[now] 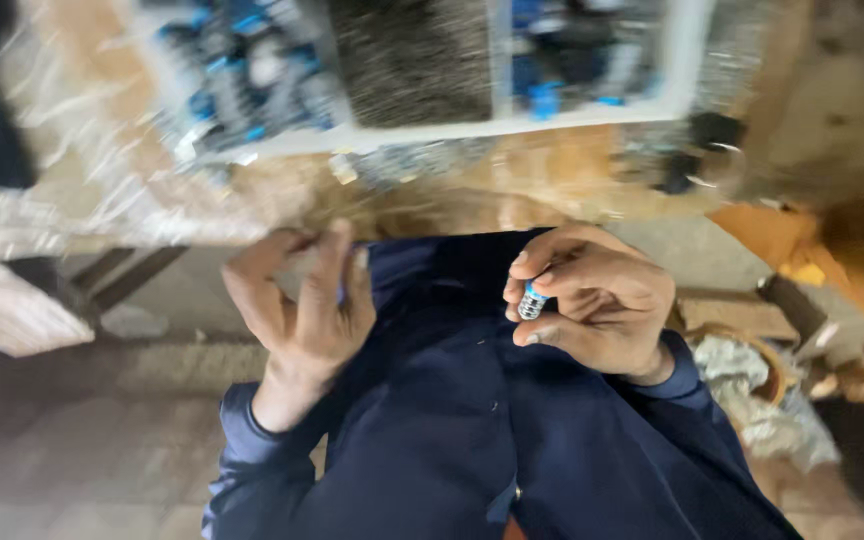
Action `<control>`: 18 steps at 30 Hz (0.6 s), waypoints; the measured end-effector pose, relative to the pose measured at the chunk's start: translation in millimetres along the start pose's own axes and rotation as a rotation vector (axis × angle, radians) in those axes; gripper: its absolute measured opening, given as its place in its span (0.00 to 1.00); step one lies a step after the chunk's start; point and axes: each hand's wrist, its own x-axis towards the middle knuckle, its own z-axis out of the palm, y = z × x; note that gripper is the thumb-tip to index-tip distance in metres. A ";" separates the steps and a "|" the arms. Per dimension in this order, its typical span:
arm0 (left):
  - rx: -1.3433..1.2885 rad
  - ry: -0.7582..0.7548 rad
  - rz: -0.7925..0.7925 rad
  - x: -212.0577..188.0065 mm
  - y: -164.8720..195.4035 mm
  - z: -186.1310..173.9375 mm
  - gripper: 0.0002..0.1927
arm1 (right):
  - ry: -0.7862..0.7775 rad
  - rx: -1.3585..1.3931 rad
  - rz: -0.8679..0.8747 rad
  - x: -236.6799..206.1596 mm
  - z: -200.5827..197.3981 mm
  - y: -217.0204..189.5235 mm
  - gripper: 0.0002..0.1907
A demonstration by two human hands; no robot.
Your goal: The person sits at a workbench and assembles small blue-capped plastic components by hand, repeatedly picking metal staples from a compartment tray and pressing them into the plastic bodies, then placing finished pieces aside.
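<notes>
My right hand (597, 305) is curled around a small cylinder (532, 301) with a blue band and a silvery ribbed end, pinched between thumb and fingers. My left hand (302, 300) is held up beside it, about a hand's width to the left. Its fingers are bent toward the thumb, and a small blue piece (340, 293) shows between them. Both hands hover over my lap in dark blue clothing (452, 430), just below the edge of a wooden table (512, 190). The picture is motion-blurred.
On the table stands a white tray (432, 132) with several blue-and-grey small parts (242, 70) and a dark grey pad. Crumpled clear plastic (12, 300) lies at the left. A basket of crumpled wrapping (752, 390) and orange material sit on the floor at the right.
</notes>
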 end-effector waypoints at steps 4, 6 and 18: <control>0.048 -0.091 -0.118 -0.5 -18.6 -23.0 0.16 | -0.117 -0.040 0.076 22.2 19.2 13.5 0.17; 0.020 -0.070 -0.159 8.7 -21.0 -24.6 0.16 | -0.168 -0.097 0.073 30.8 29.0 19.0 0.18; -0.119 -0.167 0.348 15.9 -60.0 -34.8 0.14 | -0.037 -0.140 0.049 31.6 54.7 23.3 0.19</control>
